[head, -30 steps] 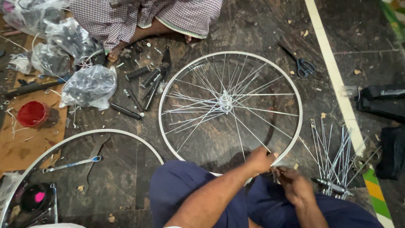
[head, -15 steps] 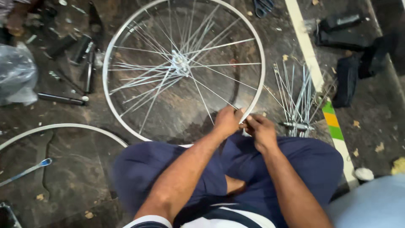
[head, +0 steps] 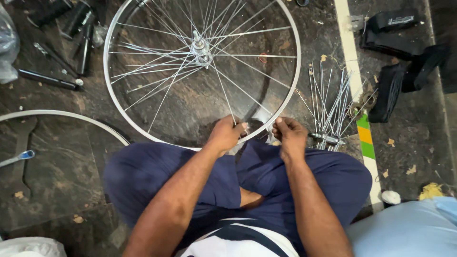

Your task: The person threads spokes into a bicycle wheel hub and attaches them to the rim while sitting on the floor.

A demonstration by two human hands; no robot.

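At the far left a small blue-handled tool (head: 19, 156) lies on the dark stone floor (head: 62, 185), just under the curve of a second bare rim (head: 62, 115). Above it, black tubes and tool handles (head: 71, 33) are scattered near a clear plastic bag (head: 7, 47).

The bicycle wheel (head: 202, 47) lies flat on the floor in front of the seated person, its hub near the top of the view and its thin silver spokes fanning out to the rim. The near edge of the rim sits just beyond the knees of the blue trousers (head: 228, 176).

The left hand (head: 226, 134) rests on that near edge, fingers curled around the rim where a spoke meets it. The right hand (head: 289, 135) is just beside it, fingers pinched narrow on something small at the rim; what it is cannot be made out.

The wheel looks light and stiff at the rim, but the spokes look thin and easily bent, so the rim seems the sounder place to hold.

Further right, a bundle of loose spokes (head: 328, 104) lies spread on the floor, then a painted floor stripe (head: 354, 81) and folded black rubber tubes (head: 400, 57).
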